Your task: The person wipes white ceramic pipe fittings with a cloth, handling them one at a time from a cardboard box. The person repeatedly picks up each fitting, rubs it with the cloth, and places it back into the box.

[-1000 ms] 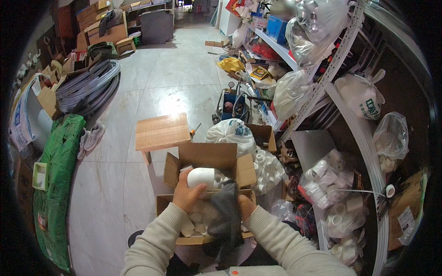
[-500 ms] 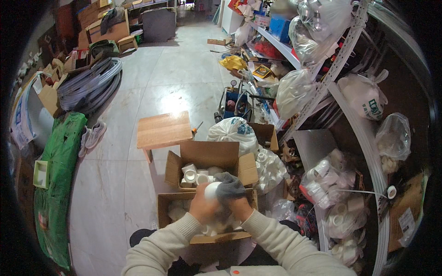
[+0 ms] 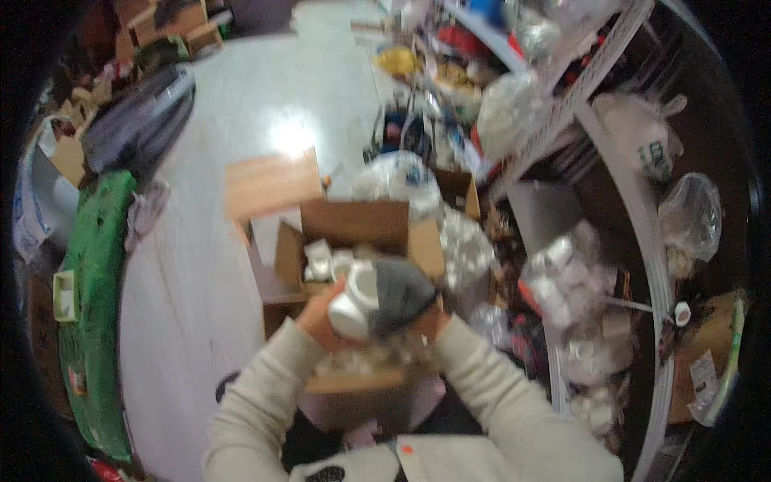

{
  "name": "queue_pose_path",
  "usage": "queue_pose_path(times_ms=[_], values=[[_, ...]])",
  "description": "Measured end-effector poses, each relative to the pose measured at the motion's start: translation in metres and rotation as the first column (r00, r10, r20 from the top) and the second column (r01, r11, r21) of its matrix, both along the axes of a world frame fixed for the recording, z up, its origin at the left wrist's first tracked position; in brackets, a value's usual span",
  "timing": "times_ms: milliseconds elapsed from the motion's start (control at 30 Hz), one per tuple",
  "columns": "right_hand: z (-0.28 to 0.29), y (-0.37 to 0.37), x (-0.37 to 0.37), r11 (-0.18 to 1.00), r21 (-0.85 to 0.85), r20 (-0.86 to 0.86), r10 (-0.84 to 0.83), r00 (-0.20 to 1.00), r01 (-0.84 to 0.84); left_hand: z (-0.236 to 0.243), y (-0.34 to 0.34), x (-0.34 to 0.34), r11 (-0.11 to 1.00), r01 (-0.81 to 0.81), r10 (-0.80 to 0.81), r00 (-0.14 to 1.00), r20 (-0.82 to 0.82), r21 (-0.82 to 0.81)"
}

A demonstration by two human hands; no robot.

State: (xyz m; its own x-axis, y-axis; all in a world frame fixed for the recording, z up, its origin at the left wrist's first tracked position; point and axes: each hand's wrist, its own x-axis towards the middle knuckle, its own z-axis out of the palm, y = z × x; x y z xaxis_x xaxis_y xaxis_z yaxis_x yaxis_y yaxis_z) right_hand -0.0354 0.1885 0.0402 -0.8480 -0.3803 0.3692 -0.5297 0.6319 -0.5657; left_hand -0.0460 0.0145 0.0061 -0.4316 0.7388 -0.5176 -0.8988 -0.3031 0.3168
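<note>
My left hand (image 3: 321, 313) grips a white plastic pipe fitting (image 3: 353, 313), raised over the near cardboard box (image 3: 281, 317). At its right, my right hand (image 3: 432, 320) grips a dark grey cloth (image 3: 397, 293) that wraps that side of the fitting; most of this hand is hidden. Just beyond, another open cardboard box (image 3: 353, 221) contains several white fittings (image 3: 319, 261). The near box's contents are blurred.
A wooden stool (image 3: 269, 181) stands behind the boxes. A green wrapped bundle (image 3: 100, 297) and coiled hose (image 3: 136, 120) lie at left. White bags (image 3: 393, 181), a pump-like blue machine (image 3: 397, 128) and shelving with bagged fittings (image 3: 562, 289) line the right.
The grey cloth, hanging low a second ago, is now up around the fitting. Both hands have come higher in the picture with it, and the whole view has shifted and blurred.
</note>
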Motion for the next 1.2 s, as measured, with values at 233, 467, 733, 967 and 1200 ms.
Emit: queue_pose_path(times_ms=[233,467,733,967,1200], values=[[-0.008,0.009,0.0,0.949,-0.261,0.058,-0.165,0.985,0.175,0.009,0.005,0.001,0.988,-0.059,0.031,0.982,0.188,0.144],[-0.022,0.012,-0.015,0.79,-0.48,0.483,-0.124,0.867,0.381,-0.003,0.01,-0.001,0.963,-0.247,0.243,0.969,0.046,0.109],[-0.027,-0.013,0.003,0.947,-0.104,0.231,-0.274,0.934,0.303,-0.025,0.016,0.008,0.961,-0.273,0.26,0.942,-0.213,-0.037],[-0.048,0.013,0.006,0.878,-0.348,0.073,-0.323,0.944,0.328,-0.021,0.021,-0.014,0.91,-0.403,0.382,0.906,-0.182,-0.094],[-0.029,0.066,-0.006,0.353,-0.787,0.556,0.048,0.83,0.507,-0.111,-0.025,-0.06,0.668,-0.456,0.313,0.889,-0.334,-0.588]])
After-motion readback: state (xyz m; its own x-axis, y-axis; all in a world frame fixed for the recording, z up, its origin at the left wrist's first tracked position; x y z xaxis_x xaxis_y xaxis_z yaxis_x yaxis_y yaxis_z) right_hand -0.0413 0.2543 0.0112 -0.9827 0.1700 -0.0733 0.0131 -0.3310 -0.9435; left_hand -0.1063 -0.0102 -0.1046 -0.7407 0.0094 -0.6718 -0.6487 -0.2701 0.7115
